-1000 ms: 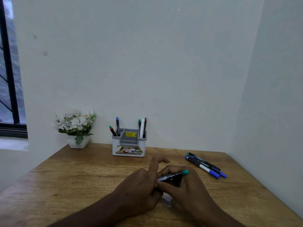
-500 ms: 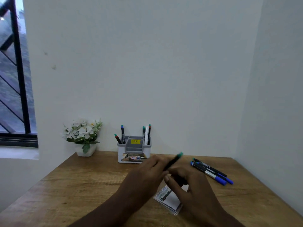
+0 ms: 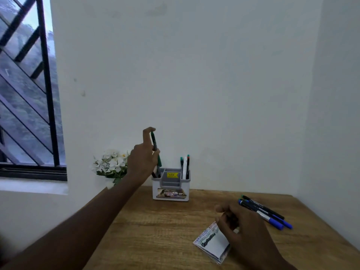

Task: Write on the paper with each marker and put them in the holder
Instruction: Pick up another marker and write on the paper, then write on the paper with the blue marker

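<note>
The holder [image 3: 171, 187] stands at the back of the table [image 3: 148, 230], flowers [image 3: 111, 164] to its left, loose markers [image 3: 263, 213] at right, the paper [image 3: 212, 242] in front.

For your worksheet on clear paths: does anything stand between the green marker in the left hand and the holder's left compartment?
Nothing visible blocks it. The left hand holds the green marker nearly upright, its lower end at the left compartment of the holder, beside markers already standing there.

The left hand [image 3: 143, 160] is holding a green marker [image 3: 156, 151] upright over the holder's [image 3: 171, 187] left compartment, while the right hand [image 3: 241, 225] is resting loosely curled beside the folded paper [image 3: 211, 241].
</note>
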`<action>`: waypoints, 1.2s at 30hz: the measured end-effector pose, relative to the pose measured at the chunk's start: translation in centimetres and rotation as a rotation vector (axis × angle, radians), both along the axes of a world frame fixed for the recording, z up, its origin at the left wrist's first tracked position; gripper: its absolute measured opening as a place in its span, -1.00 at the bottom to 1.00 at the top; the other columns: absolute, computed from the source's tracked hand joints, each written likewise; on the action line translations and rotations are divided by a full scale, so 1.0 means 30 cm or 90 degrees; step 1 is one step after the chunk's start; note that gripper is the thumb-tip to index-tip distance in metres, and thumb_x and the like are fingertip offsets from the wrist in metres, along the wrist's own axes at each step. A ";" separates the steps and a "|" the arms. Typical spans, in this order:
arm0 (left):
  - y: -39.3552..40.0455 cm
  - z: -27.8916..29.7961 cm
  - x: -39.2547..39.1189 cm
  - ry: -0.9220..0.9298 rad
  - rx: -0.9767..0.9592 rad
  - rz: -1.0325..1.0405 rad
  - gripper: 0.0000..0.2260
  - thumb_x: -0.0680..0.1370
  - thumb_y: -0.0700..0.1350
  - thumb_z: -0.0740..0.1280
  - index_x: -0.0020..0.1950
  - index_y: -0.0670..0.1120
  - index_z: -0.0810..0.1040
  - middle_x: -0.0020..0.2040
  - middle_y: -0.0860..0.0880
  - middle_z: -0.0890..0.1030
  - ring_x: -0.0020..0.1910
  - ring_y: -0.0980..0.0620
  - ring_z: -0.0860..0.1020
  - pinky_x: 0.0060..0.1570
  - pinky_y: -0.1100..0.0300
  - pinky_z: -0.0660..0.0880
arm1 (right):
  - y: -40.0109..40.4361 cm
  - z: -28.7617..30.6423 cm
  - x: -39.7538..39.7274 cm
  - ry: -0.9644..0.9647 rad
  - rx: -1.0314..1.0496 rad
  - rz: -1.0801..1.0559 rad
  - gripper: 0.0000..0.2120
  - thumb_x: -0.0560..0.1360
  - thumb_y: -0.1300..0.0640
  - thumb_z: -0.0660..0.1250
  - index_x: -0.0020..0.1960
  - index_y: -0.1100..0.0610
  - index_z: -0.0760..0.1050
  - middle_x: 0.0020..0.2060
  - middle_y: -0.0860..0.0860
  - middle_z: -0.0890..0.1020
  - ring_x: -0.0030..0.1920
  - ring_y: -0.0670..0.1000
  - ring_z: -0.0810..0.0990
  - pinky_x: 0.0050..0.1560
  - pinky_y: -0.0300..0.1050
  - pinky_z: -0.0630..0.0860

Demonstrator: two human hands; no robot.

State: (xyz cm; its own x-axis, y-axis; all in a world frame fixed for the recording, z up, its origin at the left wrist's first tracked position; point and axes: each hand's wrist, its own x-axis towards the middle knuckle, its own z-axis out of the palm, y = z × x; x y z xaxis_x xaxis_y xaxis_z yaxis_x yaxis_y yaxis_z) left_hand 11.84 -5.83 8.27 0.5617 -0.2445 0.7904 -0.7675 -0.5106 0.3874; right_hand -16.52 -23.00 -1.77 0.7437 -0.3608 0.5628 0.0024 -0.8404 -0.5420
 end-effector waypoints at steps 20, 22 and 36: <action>0.052 -0.273 -0.355 -0.076 0.283 -0.064 -0.60 0.48 0.41 0.31 0.17 0.20 0.57 0.10 0.22 0.57 0.10 0.14 0.50 -0.14 0.17 0.51 | -0.149 0.022 0.003 0.070 -0.087 -0.200 -0.91 0.53 0.17 0.46 -0.04 -0.02 0.67 -0.20 -0.13 0.70 -0.20 -0.17 0.62 -0.20 -0.43 0.41; 0.058 -0.312 -0.428 0.027 0.270 -0.117 -0.57 0.42 0.52 0.28 0.12 0.29 0.56 0.00 0.33 0.57 0.02 0.29 0.47 -0.12 0.25 0.49 | -0.200 0.026 -0.008 0.094 -0.131 -0.257 -0.91 0.53 0.14 0.45 0.02 0.05 0.69 -0.10 0.00 0.70 -0.09 -0.03 0.64 -0.10 -0.22 0.47; 0.036 -0.367 -0.491 0.102 0.402 -0.254 -0.62 0.45 0.52 0.20 0.25 0.57 0.47 0.11 0.42 0.45 0.13 0.37 0.40 -0.20 0.37 0.37 | -0.317 0.000 -0.017 0.263 -0.144 -0.339 -0.92 0.58 0.14 0.33 0.02 0.06 0.59 0.03 0.08 0.68 0.00 0.08 0.61 -0.10 -0.06 0.54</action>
